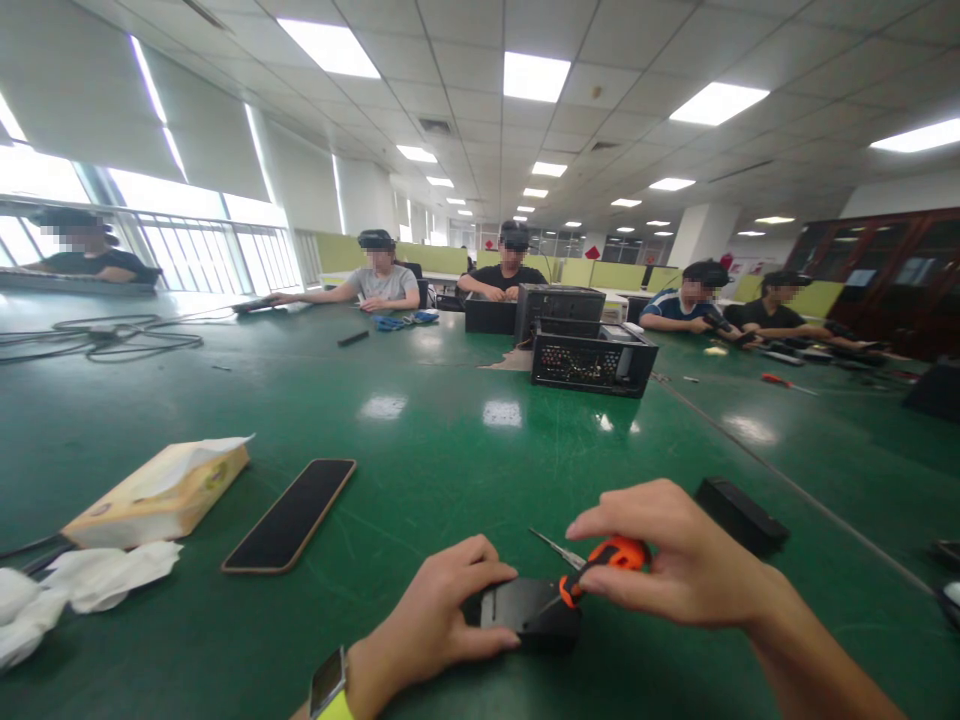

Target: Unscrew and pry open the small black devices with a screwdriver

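Note:
Below the middle of the view, my left hand grips a small black plastic box lying on the green table, thumb on the near side and fingers on the far side. A watch with a yellow-green band is on that wrist. My right hand is around an orange and black screwdriver, thumb against the handle and index finger raised off it. The screwdriver slants down to the left, its lower end over the box; whether the tip touches cannot be made out. Behind it lies a thin pointed metal tool.
Another black block lies to the right. On the left are a phone, a tissue pack and crumpled tissues. Farther back stand black computer cases; cables lie far left. Several people sit around the table.

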Demonstrator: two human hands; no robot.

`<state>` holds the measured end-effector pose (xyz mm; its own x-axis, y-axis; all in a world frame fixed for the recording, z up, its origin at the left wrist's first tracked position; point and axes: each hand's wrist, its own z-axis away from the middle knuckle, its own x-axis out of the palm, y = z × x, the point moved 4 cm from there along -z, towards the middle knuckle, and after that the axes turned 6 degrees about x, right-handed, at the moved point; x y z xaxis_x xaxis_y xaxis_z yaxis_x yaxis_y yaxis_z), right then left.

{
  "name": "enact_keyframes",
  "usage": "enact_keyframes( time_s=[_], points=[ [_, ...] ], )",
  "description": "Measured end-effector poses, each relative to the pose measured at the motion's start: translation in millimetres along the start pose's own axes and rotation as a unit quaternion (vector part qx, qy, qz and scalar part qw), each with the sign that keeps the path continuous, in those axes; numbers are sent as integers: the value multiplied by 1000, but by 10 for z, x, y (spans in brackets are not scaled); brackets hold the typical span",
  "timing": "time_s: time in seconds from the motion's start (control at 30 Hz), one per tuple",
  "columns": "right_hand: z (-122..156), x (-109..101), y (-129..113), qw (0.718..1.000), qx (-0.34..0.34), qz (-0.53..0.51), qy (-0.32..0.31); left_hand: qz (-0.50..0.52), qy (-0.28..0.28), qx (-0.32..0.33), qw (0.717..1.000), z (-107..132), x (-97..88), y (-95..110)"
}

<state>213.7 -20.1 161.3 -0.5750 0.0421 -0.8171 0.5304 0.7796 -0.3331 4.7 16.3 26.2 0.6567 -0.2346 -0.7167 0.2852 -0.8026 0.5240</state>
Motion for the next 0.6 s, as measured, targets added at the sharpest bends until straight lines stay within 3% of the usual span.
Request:
enact_keyframes(
  time_s=[0.27,0.47,0.6],
  points=[
    [-16,7,-28,996,-12,-78,-36,-13,4,0,1000,-5,-5,16],
    [7,-3,13,1000,2,12,12,-7,4,1,1000,0,-1,4],
    [3,-1,9,1000,-1,-17,2,-4,3,3,1000,3,1,3]
  ],
)
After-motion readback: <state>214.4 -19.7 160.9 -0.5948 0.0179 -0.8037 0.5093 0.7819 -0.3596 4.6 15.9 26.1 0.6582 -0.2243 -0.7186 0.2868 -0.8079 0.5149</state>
